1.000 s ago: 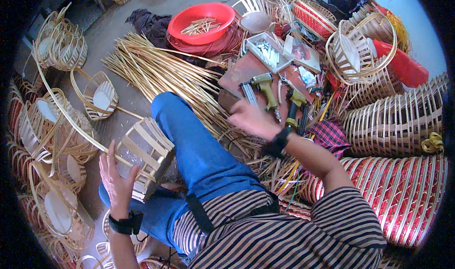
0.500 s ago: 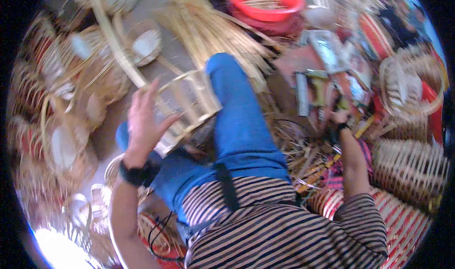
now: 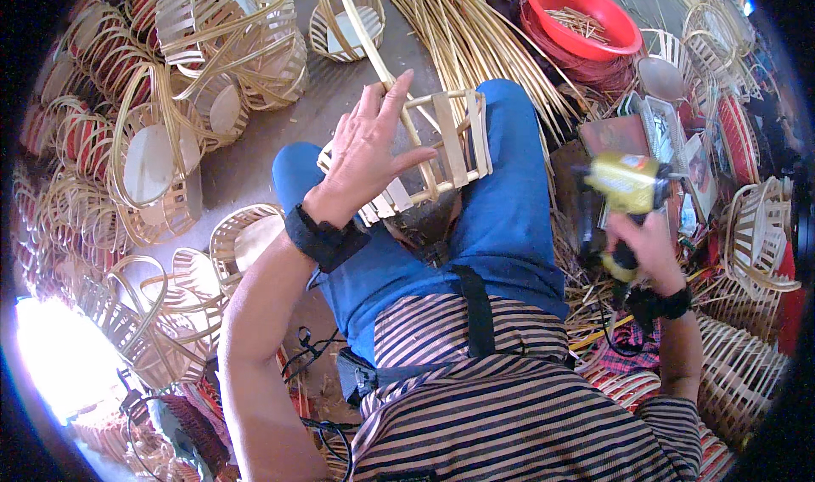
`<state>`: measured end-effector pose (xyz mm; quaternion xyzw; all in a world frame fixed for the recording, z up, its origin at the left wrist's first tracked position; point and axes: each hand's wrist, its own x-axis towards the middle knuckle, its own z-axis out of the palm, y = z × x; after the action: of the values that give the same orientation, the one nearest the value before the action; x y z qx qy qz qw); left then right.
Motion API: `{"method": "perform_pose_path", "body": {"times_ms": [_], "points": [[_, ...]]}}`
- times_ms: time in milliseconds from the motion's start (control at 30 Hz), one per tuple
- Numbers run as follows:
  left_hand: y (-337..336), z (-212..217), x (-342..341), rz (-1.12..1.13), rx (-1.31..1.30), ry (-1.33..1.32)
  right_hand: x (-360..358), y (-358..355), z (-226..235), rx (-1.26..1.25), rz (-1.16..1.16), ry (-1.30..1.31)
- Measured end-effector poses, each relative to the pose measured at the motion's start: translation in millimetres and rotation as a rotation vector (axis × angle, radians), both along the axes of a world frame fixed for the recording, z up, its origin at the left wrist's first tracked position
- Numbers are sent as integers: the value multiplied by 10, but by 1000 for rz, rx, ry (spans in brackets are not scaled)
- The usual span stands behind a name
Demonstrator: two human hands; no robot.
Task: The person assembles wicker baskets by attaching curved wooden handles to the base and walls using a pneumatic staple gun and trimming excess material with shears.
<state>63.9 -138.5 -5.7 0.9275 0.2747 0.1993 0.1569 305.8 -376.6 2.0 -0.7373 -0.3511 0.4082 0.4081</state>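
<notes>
A small pale slatted basket (image 3: pixel 452 142) with a tall strip handle (image 3: pixel 367 36) lies tilted across my knees. My left hand (image 3: pixel 361 146) rests over its left side, fingers stretched and thumb spread toward the slats. The palm's contact with the basket is hidden. Out to the right, my right hand (image 3: pixel 649 248) is closed round the grip of a yellow-and-black power drill (image 3: pixel 626 183), which motion blurs slightly. It is raised above the clutter beside my right thigh.
Finished baskets (image 3: pixel 153 163) crowd the left side. Long split strips (image 3: pixel 475 45) lie ahead, beside a red basin (image 3: pixel 586 19) with short sticks in it. Boxes (image 3: pixel 666 134) sit at the right, with more baskets (image 3: pixel 760 236) beyond. Black cables (image 3: pixel 318 346) trail by my left hip.
My right hand has lifted the drill up from beside the boxes. My left hand stays at the basket. The whole view has shifted, putting the basket and my knees further right in the picture.
</notes>
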Motion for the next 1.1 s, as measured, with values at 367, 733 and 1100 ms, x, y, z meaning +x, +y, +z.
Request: {"method": "perform_pose_path", "body": {"times_ms": [367,733,1100], "points": [[-101,7,119,40,48,0,-864,443,24,378,429,-307],[-132,-20,211,54,87,-25,-842,474,38,357,472,-355],[-143,-14,205,51,89,-32,-863,458,42,299,439,-328]]}}
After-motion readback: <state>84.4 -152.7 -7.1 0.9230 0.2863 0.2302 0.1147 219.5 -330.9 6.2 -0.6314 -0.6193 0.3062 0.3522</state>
